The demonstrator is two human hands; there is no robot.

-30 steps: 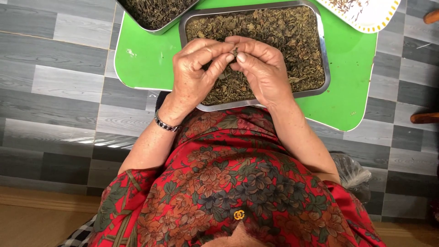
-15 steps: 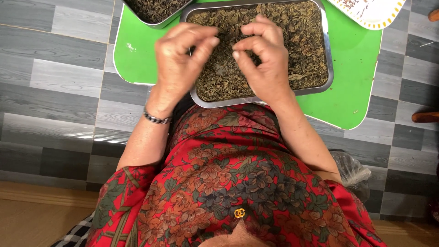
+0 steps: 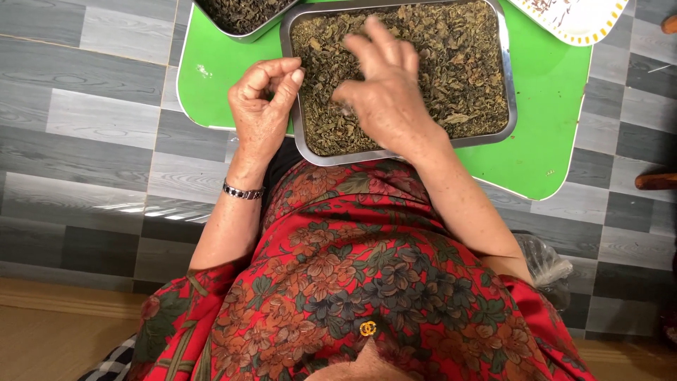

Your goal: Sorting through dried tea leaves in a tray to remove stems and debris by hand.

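Observation:
A rectangular metal tray [image 3: 510, 85] full of dried green-brown leaves [image 3: 458, 63] stands on a low green table [image 3: 553, 141] in front of me. My right hand [image 3: 384, 95] lies flat on the leaves at the tray's near left part, fingers spread and reaching forward. My left hand [image 3: 262, 106] hovers over the table just outside the tray's left rim. Its fingers are curled in, thumb against fingertips, and nothing shows between them. A dark beaded bracelet [image 3: 242, 190] circles that wrist.
A second metal tray [image 3: 243, 17] with darker leaves sits at the table's far left. A white plate with a yellow scalloped rim [image 3: 571, 17] is at the far right. A clear plastic bag [image 3: 543, 264] lies by my right elbow. Grey tiled floor surrounds the table.
My hands, pinched together over the tray a second ago, have parted. The left one has drawn back past the tray's left rim and the right one has spread flat onto the leaves.

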